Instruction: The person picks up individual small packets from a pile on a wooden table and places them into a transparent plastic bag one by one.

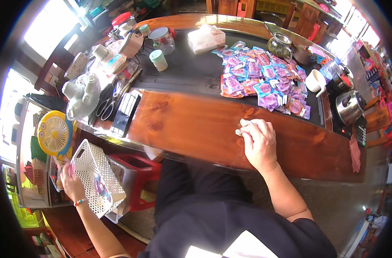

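Observation:
Above the wooden front of the tea table (183, 119), my right hand (260, 142) pinches small crumpled whitish pieces (244, 124); their material is unclear. My left hand (72, 182) is low on the left, at the outer side of a white perforated plastic basket (89, 161). Between its fingers shows a small pink packet (72, 167), partly hidden and blurred. Several colourful packets (101, 187) lie inside the basket. On the dark tray of the table, beyond my right hand, spreads a large heap of purple, blue and orange sachets (263, 77).
A yellow fan (55, 133), scissors (106, 109) and a bowl of white cups (83, 96) stand left. At the back are a tissue pack (206, 38) and a glass teapot (279, 45). A steel kettle (349, 106) sits right. A red stool (141, 164) is beside the basket.

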Demonstrator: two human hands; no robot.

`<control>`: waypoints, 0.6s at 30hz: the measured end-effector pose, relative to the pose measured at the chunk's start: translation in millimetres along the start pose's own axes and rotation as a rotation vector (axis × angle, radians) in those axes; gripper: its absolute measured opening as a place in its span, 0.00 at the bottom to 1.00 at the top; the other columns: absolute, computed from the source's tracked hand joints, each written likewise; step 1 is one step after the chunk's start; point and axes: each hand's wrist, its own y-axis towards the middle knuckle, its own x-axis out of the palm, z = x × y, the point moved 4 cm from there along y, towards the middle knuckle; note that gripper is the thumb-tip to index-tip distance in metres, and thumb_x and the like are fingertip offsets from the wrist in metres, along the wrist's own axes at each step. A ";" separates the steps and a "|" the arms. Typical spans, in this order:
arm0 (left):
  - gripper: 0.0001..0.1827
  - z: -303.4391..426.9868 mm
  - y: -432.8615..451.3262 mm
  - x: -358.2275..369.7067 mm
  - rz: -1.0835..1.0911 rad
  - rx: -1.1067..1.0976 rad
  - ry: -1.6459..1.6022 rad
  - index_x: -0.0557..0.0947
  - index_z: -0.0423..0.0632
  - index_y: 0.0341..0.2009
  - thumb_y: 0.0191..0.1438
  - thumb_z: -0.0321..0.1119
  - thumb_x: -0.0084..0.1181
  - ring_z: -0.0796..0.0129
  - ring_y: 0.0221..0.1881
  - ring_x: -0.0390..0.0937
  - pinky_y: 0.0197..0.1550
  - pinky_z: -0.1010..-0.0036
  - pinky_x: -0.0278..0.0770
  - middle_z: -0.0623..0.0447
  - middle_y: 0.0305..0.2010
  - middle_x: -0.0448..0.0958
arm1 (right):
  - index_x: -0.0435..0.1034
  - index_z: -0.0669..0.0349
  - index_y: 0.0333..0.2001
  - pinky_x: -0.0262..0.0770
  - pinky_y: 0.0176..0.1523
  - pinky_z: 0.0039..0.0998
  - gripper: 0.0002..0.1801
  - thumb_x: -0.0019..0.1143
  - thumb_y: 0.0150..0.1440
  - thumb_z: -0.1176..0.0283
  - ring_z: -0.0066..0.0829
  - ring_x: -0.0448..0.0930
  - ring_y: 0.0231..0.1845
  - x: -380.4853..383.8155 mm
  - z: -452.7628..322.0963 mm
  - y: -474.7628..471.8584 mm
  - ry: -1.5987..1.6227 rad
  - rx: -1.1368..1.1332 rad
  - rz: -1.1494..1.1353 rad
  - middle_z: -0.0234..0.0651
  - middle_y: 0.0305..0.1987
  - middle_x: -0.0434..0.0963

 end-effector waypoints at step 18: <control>0.19 279.1 -44.6 28.0 0.000 0.695 -0.534 0.88 0.45 0.58 0.62 0.23 0.68 0.60 0.56 0.83 0.57 0.68 0.82 0.46 0.58 0.85 | 0.83 0.53 0.42 0.75 0.52 0.42 0.06 0.66 0.61 0.71 0.42 0.80 0.49 -0.7 1.0 -0.9 -0.008 0.027 -0.006 0.32 0.46 0.82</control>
